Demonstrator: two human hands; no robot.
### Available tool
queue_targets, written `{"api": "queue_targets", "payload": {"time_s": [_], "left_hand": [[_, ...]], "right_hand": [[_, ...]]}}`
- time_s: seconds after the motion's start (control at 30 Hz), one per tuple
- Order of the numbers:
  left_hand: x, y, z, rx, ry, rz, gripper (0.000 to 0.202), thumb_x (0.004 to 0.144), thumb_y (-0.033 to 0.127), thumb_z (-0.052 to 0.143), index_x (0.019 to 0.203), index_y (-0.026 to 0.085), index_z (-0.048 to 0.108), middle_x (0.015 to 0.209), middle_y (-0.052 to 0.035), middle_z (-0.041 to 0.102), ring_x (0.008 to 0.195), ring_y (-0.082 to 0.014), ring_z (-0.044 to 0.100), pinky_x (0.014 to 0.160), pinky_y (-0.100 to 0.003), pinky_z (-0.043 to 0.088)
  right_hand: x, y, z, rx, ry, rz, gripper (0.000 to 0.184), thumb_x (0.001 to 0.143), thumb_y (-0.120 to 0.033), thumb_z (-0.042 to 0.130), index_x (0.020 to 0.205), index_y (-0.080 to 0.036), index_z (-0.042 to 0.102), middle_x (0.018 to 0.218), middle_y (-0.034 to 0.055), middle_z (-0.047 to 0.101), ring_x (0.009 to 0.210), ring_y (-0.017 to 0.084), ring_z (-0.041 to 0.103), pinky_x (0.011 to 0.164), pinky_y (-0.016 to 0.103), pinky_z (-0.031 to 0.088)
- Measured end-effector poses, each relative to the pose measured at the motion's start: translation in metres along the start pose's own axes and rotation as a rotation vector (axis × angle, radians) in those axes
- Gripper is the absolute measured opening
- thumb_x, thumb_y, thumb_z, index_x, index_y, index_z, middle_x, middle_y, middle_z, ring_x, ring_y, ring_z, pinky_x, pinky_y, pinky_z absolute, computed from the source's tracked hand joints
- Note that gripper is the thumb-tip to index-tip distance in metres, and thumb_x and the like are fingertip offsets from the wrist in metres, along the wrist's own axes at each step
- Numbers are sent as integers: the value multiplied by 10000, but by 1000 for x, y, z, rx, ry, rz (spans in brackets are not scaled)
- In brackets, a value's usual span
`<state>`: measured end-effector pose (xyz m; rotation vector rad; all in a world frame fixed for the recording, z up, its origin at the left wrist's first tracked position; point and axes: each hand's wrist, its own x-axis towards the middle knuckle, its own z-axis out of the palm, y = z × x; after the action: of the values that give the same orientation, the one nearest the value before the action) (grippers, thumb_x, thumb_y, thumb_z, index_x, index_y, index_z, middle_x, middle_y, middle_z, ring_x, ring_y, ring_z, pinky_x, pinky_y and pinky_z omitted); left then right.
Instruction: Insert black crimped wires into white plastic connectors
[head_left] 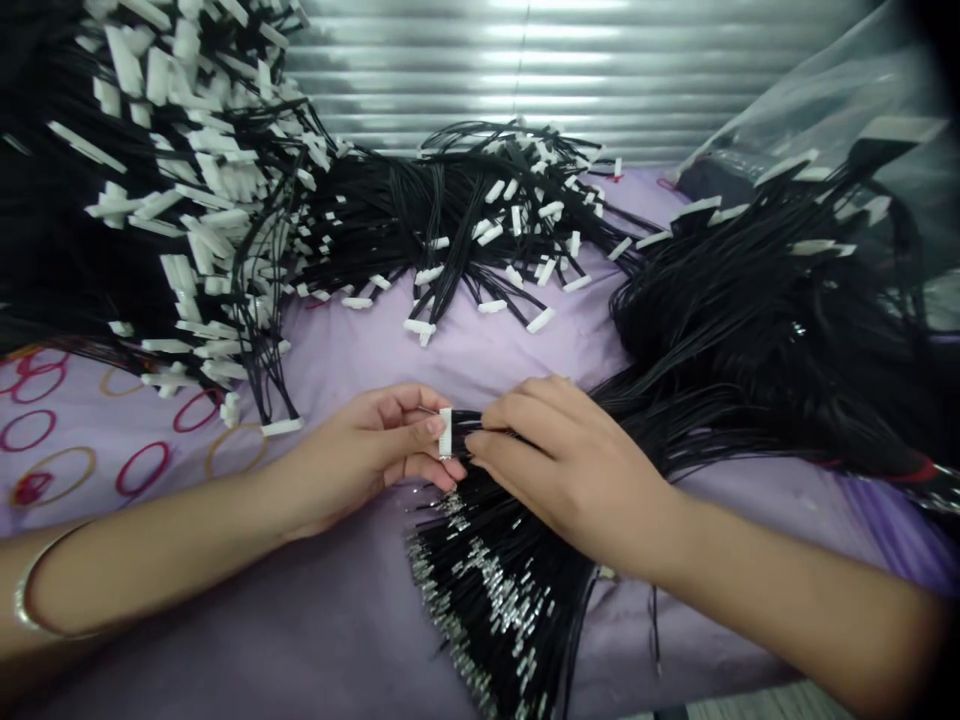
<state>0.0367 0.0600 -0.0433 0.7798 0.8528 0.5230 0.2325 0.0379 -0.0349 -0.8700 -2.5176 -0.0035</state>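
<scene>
My left hand (pixel 367 455) pinches a small white connector (pixel 445 432) between thumb and fingers, at the middle of the purple cloth. My right hand (pixel 559 460) meets it from the right, fingers closed on thin black wires (pixel 474 422) that run into the connector. Just below both hands lies a fan of loose black wires with bare metal terminals (pixel 487 590). The wires pass under my right hand toward a big black bundle at the right.
A heap of finished black leads with white connectors (pixel 187 180) fills the left and back. Another spread (pixel 495 220) lies at centre back. A large tangle of black wire (pixel 772 320) and a clear plastic bag (pixel 832 110) sit on the right. The purple cloth (pixel 300 610) covers the table.
</scene>
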Motion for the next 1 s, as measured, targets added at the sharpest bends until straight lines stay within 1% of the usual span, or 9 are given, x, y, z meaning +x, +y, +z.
{"api": "queue_targets", "payload": {"time_s": [0.13,0.23,0.33,0.4,0.5,0.6,0.73,0.87,1.0], "left_hand": [[1,0,1,2,0,5,98,811,189,571,866,117,534,677,-4,616,618,-64,624,585,-147,536],[1,1,1,10,3,5,92,813,184,567,871,122,531,668,-5,628,603,-61,620,580,-144,532],[1,1,0,7,4,-5,93,813,181,569,875,126,528,694,-7,647,601,-57,622,582,-142,533],[1,0,0,13,-2,-2,97,815,183,567,881,123,529,699,-10,652,603,-57,624,584,-140,534],[1,-1,0,37,-1,8,90,819,176,562,873,110,534,669,-11,645,593,-57,622,573,-135,532],[2,-2,-1,69,-6,16,91,817,181,564,862,106,535,664,-14,645,597,-65,627,572,-146,538],[-1,-3,-2,107,-27,17,98,813,198,575,852,114,545,676,-15,658,629,-73,645,601,-152,549],[-3,-3,-2,132,-5,9,110,809,212,582,853,115,550,671,-16,667,622,-73,649,596,-145,546],[-1,-3,-2,126,-17,12,103,803,202,588,838,113,550,670,-17,671,616,-78,652,598,-154,546]], "right_hand": [[-2,3,2,85,56,-34,200,897,-181,463,846,-133,650,856,47,645,787,148,536,690,305,375],[-2,2,-1,134,108,49,142,877,-155,481,851,-127,618,870,50,645,790,141,556,711,293,402],[1,0,-7,174,111,162,160,878,-118,440,835,-102,594,795,53,627,752,129,560,683,266,422],[1,0,-9,192,103,211,173,886,-134,435,838,-103,598,760,45,609,735,123,554,667,252,427],[0,1,-8,198,104,255,154,866,-165,488,814,-123,627,750,39,573,707,117,525,632,238,417],[-1,2,-3,220,92,251,167,854,-161,503,809,-108,654,729,42,543,667,110,497,608,241,408],[0,4,5,238,71,213,219,870,-160,475,804,-76,666,724,59,550,681,118,509,615,248,417],[0,5,8,252,101,188,220,868,-148,473,801,-72,668,723,60,558,681,118,514,621,247,421],[-1,6,7,251,121,166,224,873,-145,463,814,-74,667,736,66,568,699,125,520,639,252,425]]}}
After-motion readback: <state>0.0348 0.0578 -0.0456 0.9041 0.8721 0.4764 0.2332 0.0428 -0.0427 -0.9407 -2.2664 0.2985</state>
